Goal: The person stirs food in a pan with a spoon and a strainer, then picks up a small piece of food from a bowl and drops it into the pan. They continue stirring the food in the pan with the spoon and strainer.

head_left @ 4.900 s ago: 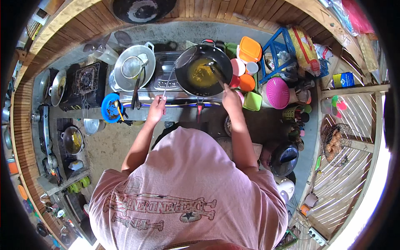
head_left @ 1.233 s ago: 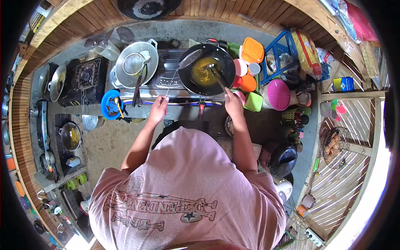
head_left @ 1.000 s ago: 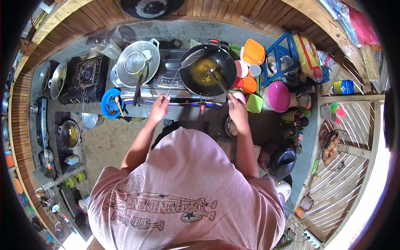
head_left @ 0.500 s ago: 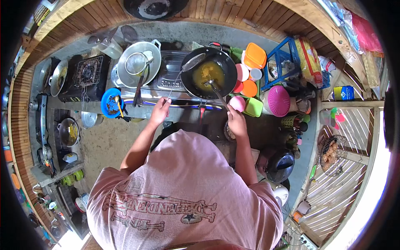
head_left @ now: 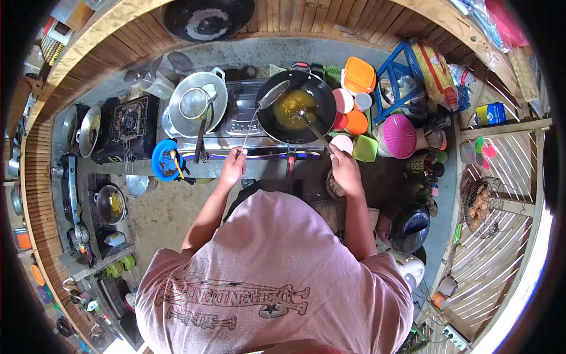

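My left hand (head_left: 233,168) is closed around the thin handle of a mesh skimmer (head_left: 273,94), whose head rests over the left side of a black wok (head_left: 319,100). In the wok lies yellow oil with a golden clump of food (head_left: 289,105). My right hand (head_left: 345,171) grips a long-handled turner (head_left: 317,134); its end dips into the oil near the food, so its exact shape is partly hidden. The wok sits on the right side of a silver gas stove (head_left: 243,127).
Left of the wok, a metal pot (head_left: 219,112) holds a round strainer (head_left: 194,104). A blue bowl (head_left: 157,168) with an orange-handled utensil stands at the counter edge. Plastic containers (head_left: 359,75) and a pink-lidded tub (head_left: 400,137) crowd the right side.
The whole view has shifted slightly down and right. The turner's end has moved a little within the oil, while the skimmer stays over the wok's left side.
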Tool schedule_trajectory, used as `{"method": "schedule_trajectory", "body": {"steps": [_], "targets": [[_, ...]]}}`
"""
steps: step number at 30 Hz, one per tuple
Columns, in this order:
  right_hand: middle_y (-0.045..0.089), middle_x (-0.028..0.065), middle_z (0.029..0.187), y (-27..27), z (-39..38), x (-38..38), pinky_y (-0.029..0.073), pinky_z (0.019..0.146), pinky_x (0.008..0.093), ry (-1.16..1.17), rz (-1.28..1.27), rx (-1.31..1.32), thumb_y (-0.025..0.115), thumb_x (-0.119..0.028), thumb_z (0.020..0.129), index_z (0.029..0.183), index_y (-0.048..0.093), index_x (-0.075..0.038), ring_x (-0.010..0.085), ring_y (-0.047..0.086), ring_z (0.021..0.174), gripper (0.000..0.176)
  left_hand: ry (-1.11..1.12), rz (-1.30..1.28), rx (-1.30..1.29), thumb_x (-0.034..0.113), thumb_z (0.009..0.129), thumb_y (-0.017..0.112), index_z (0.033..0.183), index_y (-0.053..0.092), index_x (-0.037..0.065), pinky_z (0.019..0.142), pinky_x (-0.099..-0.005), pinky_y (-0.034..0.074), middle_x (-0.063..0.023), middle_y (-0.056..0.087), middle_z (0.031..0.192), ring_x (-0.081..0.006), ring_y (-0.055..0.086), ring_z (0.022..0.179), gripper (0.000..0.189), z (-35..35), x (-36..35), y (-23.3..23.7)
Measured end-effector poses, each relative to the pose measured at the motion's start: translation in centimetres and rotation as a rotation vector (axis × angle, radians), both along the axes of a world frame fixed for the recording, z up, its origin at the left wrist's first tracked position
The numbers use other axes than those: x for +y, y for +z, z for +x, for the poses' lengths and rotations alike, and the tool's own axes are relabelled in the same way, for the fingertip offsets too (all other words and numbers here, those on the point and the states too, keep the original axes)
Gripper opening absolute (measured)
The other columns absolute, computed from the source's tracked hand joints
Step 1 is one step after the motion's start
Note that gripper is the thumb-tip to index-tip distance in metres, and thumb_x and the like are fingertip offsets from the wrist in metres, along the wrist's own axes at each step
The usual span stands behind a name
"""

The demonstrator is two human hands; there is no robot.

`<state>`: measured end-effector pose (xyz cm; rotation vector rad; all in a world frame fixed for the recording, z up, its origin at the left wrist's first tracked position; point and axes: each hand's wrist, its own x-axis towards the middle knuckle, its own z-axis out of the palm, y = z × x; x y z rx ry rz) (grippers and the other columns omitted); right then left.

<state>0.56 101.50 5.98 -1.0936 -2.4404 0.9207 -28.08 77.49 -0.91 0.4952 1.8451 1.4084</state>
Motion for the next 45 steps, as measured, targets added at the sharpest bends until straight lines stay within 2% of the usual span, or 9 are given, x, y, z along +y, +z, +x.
{"method": "schedule_trajectory", "body": {"steps": [5, 11, 15, 17, 22, 35, 37, 40, 45], "targets": [[0.068, 0.0244, 0.107, 0.2, 1.5, 0.0, 0.051, 0.087, 0.0509, 0.052, -0.036, -0.118, 0.054, -0.016, 0.095, 0.128, 0.065, -0.010, 0.0415, 0.065, 0.099, 0.035, -0.002, 0.005, 0.001, 0.033, 0.104, 0.056, 0.105, 0.054, 0.004, 0.045, -0.0268, 0.038, 0.0013, 0.045, 0.070, -0.0089, 0.044, 0.048, 0.029, -0.1, -0.1, 0.3], [0.068, 0.0239, 0.102, -2.2, 0.2, -0.3, 0.051, 0.085, 0.0507, 0.028, -0.005, -0.068, 0.055, -0.016, 0.095, 0.128, 0.065, -0.010, 0.0413, 0.065, 0.096, 0.035, 0.013, -0.007, 0.015, 0.033, 0.104, 0.055, 0.107, 0.054, 0.004, 0.046, -0.0274, 0.039, 0.0009, 0.045, 0.070, -0.0094, 0.045, 0.049, 0.030, 0.0, -0.1, 0.4], [0.068, 0.0245, 0.099, -2.1, -1.2, -0.4, 0.051, 0.085, 0.0507, 0.001, -0.024, -0.081, 0.055, -0.016, 0.096, 0.128, 0.065, -0.009, 0.0420, 0.065, 0.096, 0.034, 0.010, -0.001, 0.018, 0.034, 0.104, 0.055, 0.109, 0.055, 0.002, 0.047, -0.0276, 0.039, 0.0002, 0.046, 0.071, -0.0097, 0.045, 0.049, 0.032, -0.1, -0.1, 0.5], [0.068, 0.0247, 0.099, -1.5, -1.4, -0.4, 0.051, 0.084, 0.0507, 0.002, -0.007, 0.010, 0.055, -0.015, 0.096, 0.128, 0.064, -0.010, 0.0422, 0.065, 0.095, 0.034, 0.005, 0.002, 0.016, 0.034, 0.104, 0.055, 0.109, 0.055, 0.002, 0.047, -0.0275, 0.039, -0.0001, 0.047, 0.071, -0.0098, 0.045, 0.049, 0.033, -0.3, -0.2, 0.5], [0.067, 0.0258, 0.100, -0.1, -1.3, -0.3, 0.051, 0.084, 0.0499, -0.050, 0.001, 0.018, 0.056, -0.014, 0.096, 0.128, 0.065, -0.008, 0.0427, 0.065, 0.094, 0.034, 0.005, 0.001, 0.031, 0.035, 0.103, 0.055, 0.110, 0.055, 0.002, 0.046, -0.0279, 0.040, -0.0016, 0.051, 0.076, -0.0100, 0.048, 0.050, 0.034, -0.7, -0.3, 0.2], [0.067, 0.0260, 0.105, 0.0, 0.6, 0.8, 0.050, 0.087, 0.0476, -0.112, -0.029, 0.000, 0.055, -0.013, 0.096, 0.131, 0.062, -0.008, 0.0419, 0.064, 0.098, 0.036, 0.017, -0.020, 0.034, 0.036, 0.104, 0.054, 0.111, 0.055, 0.000, 0.047, -0.0289, 0.041, -0.0023, 0.051, 0.074, -0.0111, 0.049, 0.050, 0.036, -0.6, 0.1, 0.2], [0.067, 0.0261, 0.105, -0.1, 0.7, 0.8, 0.050, 0.088, 0.0477, -0.111, -0.025, 0.004, 0.055, -0.014, 0.096, 0.132, 0.062, -0.009, 0.0422, 0.064, 0.098, 0.036, 0.021, -0.034, 0.057, 0.036, 0.104, 0.054, 0.112, 0.056, 0.002, 0.048, -0.0269, 0.039, 0.0011, 0.046, 0.066, -0.0094, 0.047, 0.051, 0.035, -0.5, 0.3, 0.7], [0.067, 0.0262, 0.106, -0.3, 0.7, 0.6, 0.050, 0.088, 0.0479, -0.131, -0.022, 0.027, 0.055, -0.013, 0.096, 0.132, 0.062, -0.008, 0.0427, 0.064, 0.099, 0.036, 0.016, -0.027, 0.081, 0.035, 0.104, 0.054, 0.110, 0.056, 0.002, 0.047, -0.0264, 0.039, 0.0018, 0.045, 0.064, -0.0095, 0.046, 0.050, 0.033, -0.6, 0.8, 0.4], [0.067, 0.0263, 0.110, -0.6, 1.1, 0.7, 0.050, 0.091, 0.0468, -0.140, -0.070, 0.033, 0.054, -0.013, 0.096, 0.132, 0.061, -0.007, 0.0424, 0.064, 0.104, 0.037, -0.041, -0.107, 0.175, 0.035, 0.104, 0.052, 0.106, 0.055, 0.003, 0.047, -0.0289, 0.040, -0.0007, 0.049, 0.060, -0.0115, 0.048, 0.048, 0.033, -1.0, 2.6, 0.5]]}}
